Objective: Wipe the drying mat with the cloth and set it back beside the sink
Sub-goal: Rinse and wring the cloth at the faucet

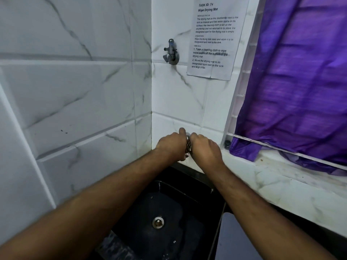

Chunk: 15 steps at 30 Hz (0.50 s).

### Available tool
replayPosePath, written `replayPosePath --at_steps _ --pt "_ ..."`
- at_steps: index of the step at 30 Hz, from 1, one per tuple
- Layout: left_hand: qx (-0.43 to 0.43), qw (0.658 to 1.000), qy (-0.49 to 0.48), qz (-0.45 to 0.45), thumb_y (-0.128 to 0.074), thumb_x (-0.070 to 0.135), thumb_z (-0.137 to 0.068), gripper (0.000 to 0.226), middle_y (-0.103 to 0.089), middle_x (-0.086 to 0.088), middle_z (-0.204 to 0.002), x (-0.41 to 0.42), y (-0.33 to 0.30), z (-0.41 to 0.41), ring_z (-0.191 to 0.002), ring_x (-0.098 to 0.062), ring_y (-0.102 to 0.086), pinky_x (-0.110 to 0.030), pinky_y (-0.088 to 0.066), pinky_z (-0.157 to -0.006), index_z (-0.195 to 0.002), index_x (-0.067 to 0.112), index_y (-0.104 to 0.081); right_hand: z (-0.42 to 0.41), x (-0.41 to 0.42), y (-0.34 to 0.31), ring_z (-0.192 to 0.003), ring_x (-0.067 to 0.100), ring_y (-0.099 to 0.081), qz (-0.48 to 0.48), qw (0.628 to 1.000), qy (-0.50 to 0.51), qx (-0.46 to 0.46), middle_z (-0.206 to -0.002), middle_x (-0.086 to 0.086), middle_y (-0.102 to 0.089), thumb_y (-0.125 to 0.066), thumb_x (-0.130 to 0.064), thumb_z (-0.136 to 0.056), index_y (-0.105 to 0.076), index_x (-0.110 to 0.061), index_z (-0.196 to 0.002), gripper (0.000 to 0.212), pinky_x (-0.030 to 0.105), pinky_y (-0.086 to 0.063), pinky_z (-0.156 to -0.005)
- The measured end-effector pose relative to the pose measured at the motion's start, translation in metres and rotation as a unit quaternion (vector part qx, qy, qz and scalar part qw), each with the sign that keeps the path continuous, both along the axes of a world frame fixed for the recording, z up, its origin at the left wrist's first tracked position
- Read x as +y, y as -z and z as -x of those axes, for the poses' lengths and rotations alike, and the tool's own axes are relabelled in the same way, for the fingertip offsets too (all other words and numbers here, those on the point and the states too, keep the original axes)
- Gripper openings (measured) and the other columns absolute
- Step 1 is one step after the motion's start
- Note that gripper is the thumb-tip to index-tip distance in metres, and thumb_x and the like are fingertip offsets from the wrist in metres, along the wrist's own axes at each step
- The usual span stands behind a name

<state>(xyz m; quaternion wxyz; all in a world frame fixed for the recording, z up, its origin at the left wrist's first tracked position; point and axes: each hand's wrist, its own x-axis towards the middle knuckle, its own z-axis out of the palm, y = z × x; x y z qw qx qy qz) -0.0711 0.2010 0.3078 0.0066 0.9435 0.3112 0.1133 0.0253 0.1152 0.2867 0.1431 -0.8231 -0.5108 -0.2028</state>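
My left hand (171, 145) and my right hand (204, 147) are pressed close together above the far end of the black sink (197, 186). Between them they grip a small bunched, brown-patterned cloth (188, 147), of which only a narrow strip shows. Both sets of fingers are curled round it. The drying mat is not in view.
White marble-look tiles cover the walls on the left and ahead. A metal tap valve (171, 53) sticks out of the far wall, next to a taped paper sheet (214, 38). A purple curtain (300, 81) hangs over the window ledge (281, 177) on the right. The drain (158, 222) lies below.
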Motion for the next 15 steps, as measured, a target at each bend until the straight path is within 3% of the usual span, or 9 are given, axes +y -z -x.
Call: replayPosePath --at_steps 3,5,8,10,12,15 --pt "0.005 0.987 -0.001 -0.161 -0.059 0.008 -0.090 0.052 -0.069 -0.008 -0.098 0.007 0.002 -0.003 -0.084 -0.031 -0.069 -0.036 -0.040 -0.059 -0.135 0.003 -0.033 0.006 0.009 -0.011 -0.085 0.028 -0.068 0.004 0.998 0.012 0.061 -0.082 0.002 -0.064 -0.065 -0.020 -0.088 -0.060 -0.022 -0.094 0.008 0.030 -0.040 -0.064" --pt "0.013 0.972 0.029 -0.232 -0.054 0.001 -0.088 0.056 -0.066 -0.005 -0.085 0.015 0.003 0.000 -0.072 -0.030 -0.067 -0.034 -0.038 -0.053 -0.139 0.003 -0.030 0.007 0.013 -0.011 -0.078 0.026 -0.066 0.000 0.993 0.020 0.114 -0.071 -0.004 -0.057 -0.069 -0.030 -0.084 -0.057 -0.024 -0.082 0.014 0.028 -0.041 -0.060" --pt "0.038 0.941 0.117 -0.315 -0.052 0.009 -0.094 0.049 -0.048 -0.002 -0.069 0.025 0.000 0.004 -0.057 -0.029 -0.060 -0.032 -0.032 -0.047 -0.138 0.006 -0.033 0.005 0.016 -0.003 -0.069 0.018 -0.057 -0.030 0.979 0.011 0.204 -0.067 -0.011 -0.054 -0.069 -0.041 -0.081 -0.060 -0.023 -0.081 0.021 0.026 -0.039 -0.054" --pt "0.059 0.912 0.173 -0.366 -0.054 0.017 -0.096 0.037 -0.041 -0.001 -0.062 0.033 -0.004 0.007 -0.046 -0.025 -0.055 -0.029 -0.023 -0.042 -0.129 0.009 -0.041 0.005 0.016 0.002 -0.074 0.015 -0.057 -0.042 0.966 -0.021 0.255 -0.075 -0.012 -0.055 -0.068 -0.038 -0.081 -0.062 -0.023 -0.088 0.018 0.025 -0.040 -0.059" --pt "0.080 0.880 0.226 -0.411 -0.056 0.017 -0.094 0.025 -0.041 -0.001 -0.057 0.040 -0.011 0.008 -0.038 -0.022 -0.049 -0.026 -0.023 -0.040 -0.117 0.010 -0.049 0.009 0.013 0.007 -0.070 0.011 -0.059 -0.070 0.935 -0.044 0.345 -0.072 -0.011 -0.058 -0.070 -0.027 -0.078 -0.061 -0.018 -0.088 0.016 0.020 -0.039 -0.057" --pt "0.096 0.829 0.287 -0.470 -0.038 0.018 -0.101 0.021 -0.049 -0.004 -0.060 0.040 -0.020 0.006 -0.040 -0.023 -0.051 -0.027 -0.034 -0.040 -0.113 0.007 -0.050 0.020 0.010 0.013 -0.040 0.001 -0.046 -0.145 0.845 -0.059 0.512 -0.054 -0.010 -0.052 -0.075 -0.016 -0.075 -0.059 -0.014 -0.091 0.023 0.017 -0.033 -0.040"
